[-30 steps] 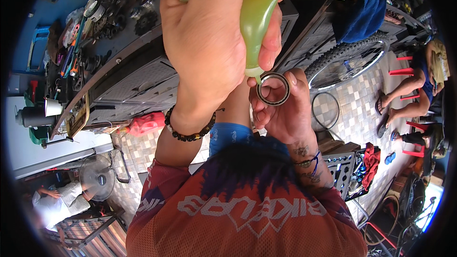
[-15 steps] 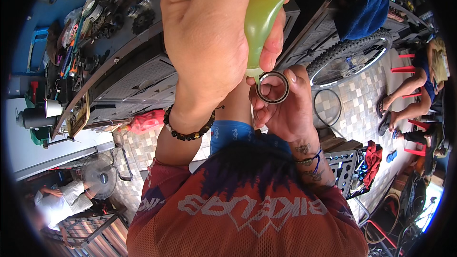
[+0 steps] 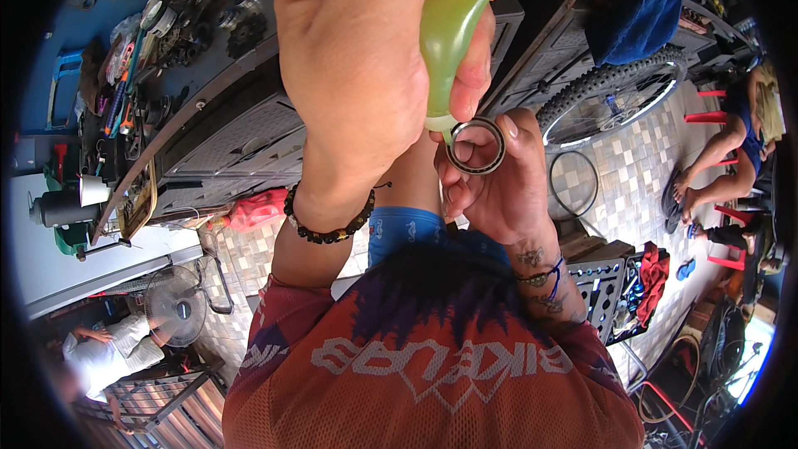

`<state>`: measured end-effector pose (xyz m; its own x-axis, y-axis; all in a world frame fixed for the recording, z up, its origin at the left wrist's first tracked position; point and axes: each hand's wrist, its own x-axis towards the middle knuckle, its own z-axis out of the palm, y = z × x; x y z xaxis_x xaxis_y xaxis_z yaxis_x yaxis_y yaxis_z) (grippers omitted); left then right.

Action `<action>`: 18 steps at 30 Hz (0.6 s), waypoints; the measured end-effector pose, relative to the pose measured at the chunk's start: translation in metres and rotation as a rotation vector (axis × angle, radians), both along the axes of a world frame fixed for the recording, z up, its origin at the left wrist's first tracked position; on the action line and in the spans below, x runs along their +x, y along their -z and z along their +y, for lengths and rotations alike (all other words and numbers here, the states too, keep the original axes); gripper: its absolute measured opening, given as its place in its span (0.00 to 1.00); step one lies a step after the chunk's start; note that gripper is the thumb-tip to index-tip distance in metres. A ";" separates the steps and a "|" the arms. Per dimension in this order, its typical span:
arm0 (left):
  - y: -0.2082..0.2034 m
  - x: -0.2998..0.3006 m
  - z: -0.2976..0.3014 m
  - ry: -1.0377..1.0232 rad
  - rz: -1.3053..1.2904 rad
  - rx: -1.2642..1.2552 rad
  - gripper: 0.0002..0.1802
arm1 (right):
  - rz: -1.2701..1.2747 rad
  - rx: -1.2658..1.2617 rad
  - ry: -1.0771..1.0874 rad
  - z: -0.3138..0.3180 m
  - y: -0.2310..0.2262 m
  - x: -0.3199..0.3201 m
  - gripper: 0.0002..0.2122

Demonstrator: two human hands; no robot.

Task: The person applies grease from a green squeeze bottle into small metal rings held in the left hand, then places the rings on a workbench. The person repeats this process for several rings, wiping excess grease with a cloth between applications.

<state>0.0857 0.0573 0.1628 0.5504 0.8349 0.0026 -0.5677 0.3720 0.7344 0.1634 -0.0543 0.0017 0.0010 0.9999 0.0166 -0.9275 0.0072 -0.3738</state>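
My left hand [image 3: 353, 75], with a dark bead bracelet at its wrist, is wrapped around a soft translucent tube of yellow-green grease [image 3: 453, 29]. The tube points down, and its pale narrow nozzle touches the left side of a bearing [image 3: 475, 147]. That bearing is a thin metal ring with a dark band of balls. Held upright between thumb and fingers, it sits in my right hand [image 3: 507, 175], below and right of the tube. Part of the tube's upper end is out of the picture.
A workbench [image 3: 187, 87] with tools and cogs curves across the far left. A bicycle wheel [image 3: 615, 104] and a blue cloth [image 3: 625, 17] are at the far right. An open tool case [image 3: 598, 291] stands near my right elbow. Seated people are at both sides.
The tube, both hands and the bearing have shifted very slightly up and left. The nozzle stays at the bearing's left side, and both grips are the same.
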 end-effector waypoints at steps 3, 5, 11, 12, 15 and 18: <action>0.010 -0.001 0.007 0.032 -0.002 0.031 0.23 | -0.004 -0.003 -0.005 -0.001 -0.001 0.000 0.28; 0.018 -0.001 0.009 0.036 -0.035 0.030 0.23 | -0.003 0.003 -0.004 0.000 -0.002 0.000 0.28; 0.001 -0.002 -0.002 0.026 -0.048 -0.015 0.22 | 0.031 -0.010 -0.002 -0.002 -0.003 -0.002 0.29; 0.001 -0.003 -0.002 0.022 -0.043 -0.012 0.22 | 0.039 -0.014 -0.004 -0.002 -0.003 -0.002 0.29; 0.001 -0.003 -0.002 0.019 -0.032 -0.010 0.22 | 0.042 -0.004 -0.010 -0.002 -0.004 -0.002 0.29; 0.000 -0.005 -0.005 0.028 -0.023 -0.032 0.21 | 0.043 -0.017 -0.009 -0.007 -0.004 -0.004 0.30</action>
